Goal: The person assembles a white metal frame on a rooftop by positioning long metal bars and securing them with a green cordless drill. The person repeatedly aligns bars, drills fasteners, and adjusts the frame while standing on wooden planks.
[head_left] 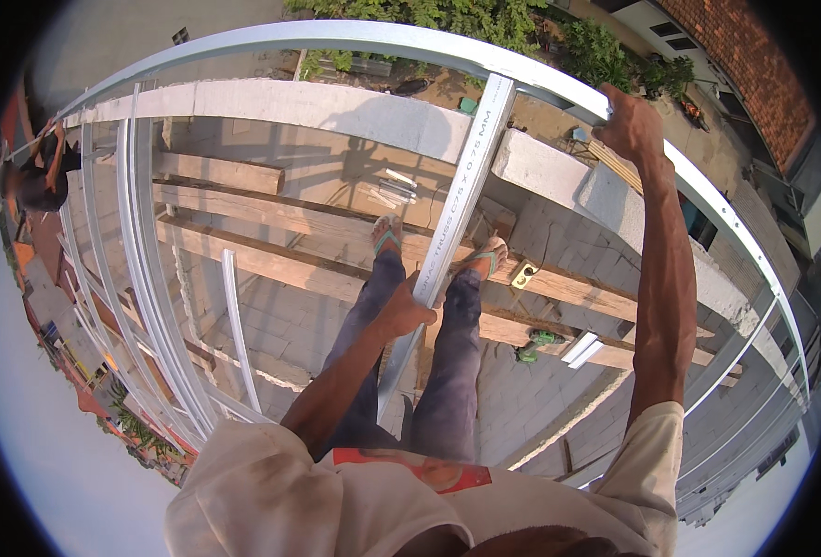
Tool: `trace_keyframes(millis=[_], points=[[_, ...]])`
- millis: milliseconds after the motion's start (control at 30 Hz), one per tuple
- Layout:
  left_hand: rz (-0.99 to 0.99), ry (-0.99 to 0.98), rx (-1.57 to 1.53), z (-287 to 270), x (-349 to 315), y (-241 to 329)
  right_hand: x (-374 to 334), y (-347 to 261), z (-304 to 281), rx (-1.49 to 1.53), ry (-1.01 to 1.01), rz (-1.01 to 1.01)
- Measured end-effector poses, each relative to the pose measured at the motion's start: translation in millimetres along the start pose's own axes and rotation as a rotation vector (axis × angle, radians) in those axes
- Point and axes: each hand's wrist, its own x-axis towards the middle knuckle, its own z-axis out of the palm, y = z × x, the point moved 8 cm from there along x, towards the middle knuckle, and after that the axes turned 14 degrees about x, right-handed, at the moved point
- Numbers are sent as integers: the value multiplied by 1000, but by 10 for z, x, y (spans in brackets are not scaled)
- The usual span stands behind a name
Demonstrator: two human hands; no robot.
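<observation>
My left hand is wrapped round a silver metal truss channel that slants up between my legs. At its upper end this channel meets a long metal beam, which looks curved across the top of the view. Over on the right, my right hand grips that long beam, just right of where the two meet. The fingers of my right hand are partly hidden behind the beam.
My feet stand on wooden planks high above ground. A green drill and a yellow power socket lie on the planks at right. Metal channels stand at left. Another person holds the beam's far left end. Concrete ledge runs behind.
</observation>
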Motion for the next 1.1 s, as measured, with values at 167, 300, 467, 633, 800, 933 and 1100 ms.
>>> trace_keyframes(millis=[167, 300, 467, 633, 800, 933, 1100], points=[[-15, 119, 31, 27, -64, 7, 38, -56, -34, 5, -44, -30], [-60, 123, 83, 17, -97, 27, 51, -32, -39, 26, -43, -56], [-25, -48, -55, -60, -42, -1, 50, 12, -22, 30, -44, -65], [-7, -44, -82, -45, -33, -27, 45, 9, -33, 27, 4, -95], [-32, 95, -3, 11, -87, 29, 44, 12, -11, 41, 4, -88], [-58, 143, 20, 26, -89, -65, 72, -11, -7, 44, -16, -130], [-48, 154, 85, -27, -144, 32, 48, 15, -30, 109, -34, -136]])
